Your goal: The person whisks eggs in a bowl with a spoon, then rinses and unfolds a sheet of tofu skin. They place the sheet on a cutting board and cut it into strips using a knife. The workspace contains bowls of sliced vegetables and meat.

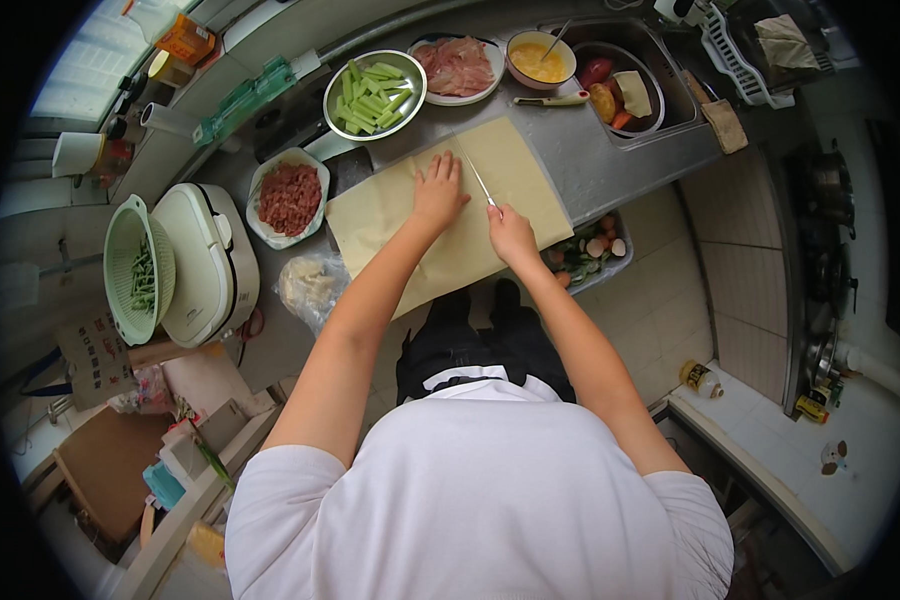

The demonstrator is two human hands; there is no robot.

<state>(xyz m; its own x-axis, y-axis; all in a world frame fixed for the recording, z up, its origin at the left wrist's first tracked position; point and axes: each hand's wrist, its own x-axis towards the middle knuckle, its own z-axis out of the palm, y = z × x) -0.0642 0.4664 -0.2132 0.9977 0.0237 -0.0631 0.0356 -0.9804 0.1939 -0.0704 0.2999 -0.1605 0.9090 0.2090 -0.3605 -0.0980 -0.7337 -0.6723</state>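
Note:
A large pale yellow sheet [394, 240], possibly bean curd skin, lies spread at the counter's front edge and overhangs it. My left hand [439, 193] presses flat on the sheet, thumb apart, holding nothing. In my right hand [511, 234] is the handle of a kitchen knife [480, 177]. Its thin blade points away from me across the sheet, just right of my left fingers. Whether the blade has cut through there is hard to tell. Behind the sheet stands a metal bowl of cut green stalks [375, 97], beside a plate of sliced raw meat [454, 67].
Minced meat fills a dish [289, 199] at left, near a bagged pale lump [307, 285]. A white appliance [202, 262] and green colander [116, 300] stand farther left. Beaten egg [538, 64], a peeler-like handled tool [551, 99] and the sink [679, 82] are right. A scrap bin [592, 251] sits below.

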